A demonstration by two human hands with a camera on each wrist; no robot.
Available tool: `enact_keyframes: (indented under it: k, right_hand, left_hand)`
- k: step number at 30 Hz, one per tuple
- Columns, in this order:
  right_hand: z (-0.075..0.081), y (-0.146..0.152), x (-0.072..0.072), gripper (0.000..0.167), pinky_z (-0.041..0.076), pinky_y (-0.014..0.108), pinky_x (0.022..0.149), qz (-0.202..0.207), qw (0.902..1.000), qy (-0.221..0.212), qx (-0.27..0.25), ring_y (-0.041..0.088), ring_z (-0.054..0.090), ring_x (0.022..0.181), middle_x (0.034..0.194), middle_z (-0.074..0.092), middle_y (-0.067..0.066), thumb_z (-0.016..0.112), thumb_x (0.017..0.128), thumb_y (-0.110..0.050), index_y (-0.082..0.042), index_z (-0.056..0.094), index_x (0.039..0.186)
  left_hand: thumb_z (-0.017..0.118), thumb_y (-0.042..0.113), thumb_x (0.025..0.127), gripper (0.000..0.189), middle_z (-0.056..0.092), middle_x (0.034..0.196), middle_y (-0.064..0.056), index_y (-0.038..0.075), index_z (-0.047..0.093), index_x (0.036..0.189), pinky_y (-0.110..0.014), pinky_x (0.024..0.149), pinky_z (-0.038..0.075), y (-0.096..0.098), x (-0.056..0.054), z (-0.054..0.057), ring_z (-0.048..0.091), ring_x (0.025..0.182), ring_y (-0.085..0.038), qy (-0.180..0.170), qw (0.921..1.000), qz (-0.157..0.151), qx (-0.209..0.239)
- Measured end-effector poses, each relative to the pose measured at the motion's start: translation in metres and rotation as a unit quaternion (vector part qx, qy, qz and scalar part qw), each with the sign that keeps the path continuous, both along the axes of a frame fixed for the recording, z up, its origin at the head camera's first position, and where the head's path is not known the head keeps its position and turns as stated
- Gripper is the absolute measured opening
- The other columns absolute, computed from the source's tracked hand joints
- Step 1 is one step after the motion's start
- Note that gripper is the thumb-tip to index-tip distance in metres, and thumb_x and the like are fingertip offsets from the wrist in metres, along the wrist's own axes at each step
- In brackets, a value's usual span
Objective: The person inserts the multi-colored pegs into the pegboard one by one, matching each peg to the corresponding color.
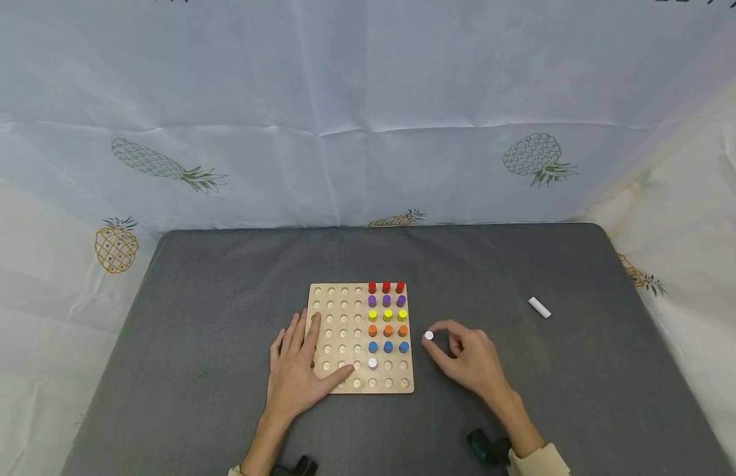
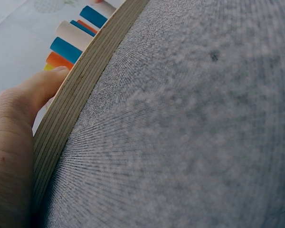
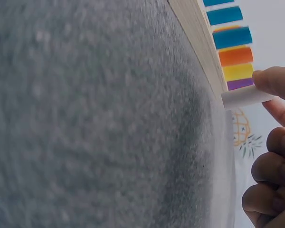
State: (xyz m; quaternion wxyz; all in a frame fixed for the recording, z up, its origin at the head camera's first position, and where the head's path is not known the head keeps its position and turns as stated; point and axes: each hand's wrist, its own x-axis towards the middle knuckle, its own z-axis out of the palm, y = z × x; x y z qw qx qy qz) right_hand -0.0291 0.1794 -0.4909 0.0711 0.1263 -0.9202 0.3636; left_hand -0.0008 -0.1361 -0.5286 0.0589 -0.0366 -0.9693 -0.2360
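A wooden pegboard with rows of round holes lies on the table. Its right side carries pegs in rows of three: red, purple, yellow, orange and blue, with a single white peg below the blue row. My left hand rests on the board's left part, its fingers straight and thumb spread over the lower edge. To the right of the board, my right hand pinches another white peg between thumb and index finger. That peg is upright in the right wrist view's tilted scene and apart from the board.
One more white peg lies on its side on the grey tablecloth, toward the right. A pale curtain with pineapple prints hangs behind the table's far edge. Dark wrist-worn devices show near both forearms.
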Motion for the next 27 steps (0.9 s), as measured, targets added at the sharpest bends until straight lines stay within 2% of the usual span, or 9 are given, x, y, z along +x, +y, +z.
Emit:
enact_keyframes:
  k: [6, 21, 27]
  right_hand:
    - [0.004, -0.006, 0.006, 0.019, 0.017, 0.014, 0.047, 0.014, 0.9996, -0.023, 0.002, -0.008, 0.019, 0.047, 0.056, 0.026, -0.020, 0.086, 0.082, -0.025, -0.023, 0.072, 0.095]
    - [0.007, -0.014, 0.011, 0.018, 0.017, 0.013, 0.048, 0.062, 0.9976, -0.025, -0.017, -0.009, 0.018, 0.049, 0.057, 0.025, -0.021, 0.086, 0.082, -0.025, -0.025, 0.071, 0.092]
    - [0.007, -0.018, 0.014, 0.017, 0.016, 0.013, 0.048, 0.069, 0.9969, -0.036, -0.015, -0.009, 0.018, 0.049, 0.057, 0.025, -0.021, 0.085, 0.083, -0.027, -0.025, 0.071, 0.091]
  left_hand:
    - [0.076, 0.072, 0.070, 0.116, 0.032, 0.168, -0.014, 0.017, 0.032, 0.162, -0.060, 0.121, 0.019, 0.000, 0.000, 0.001, 0.029, 0.156, -0.034, -0.007, 1.0000, -0.001, -0.001]
    - [0.076, 0.072, 0.070, 0.115, 0.033, 0.167, -0.015, 0.016, 0.033, 0.161, -0.060, 0.120, 0.021, -0.001, 0.000, 0.001, 0.030, 0.155, -0.034, 0.003, 1.0000, -0.001, -0.005]
    - [0.076, 0.072, 0.070, 0.115, 0.033, 0.167, -0.015, 0.015, 0.034, 0.161, -0.060, 0.120, 0.021, -0.001, 0.000, 0.000, 0.030, 0.155, -0.034, 0.004, 1.0000, -0.001, -0.004]
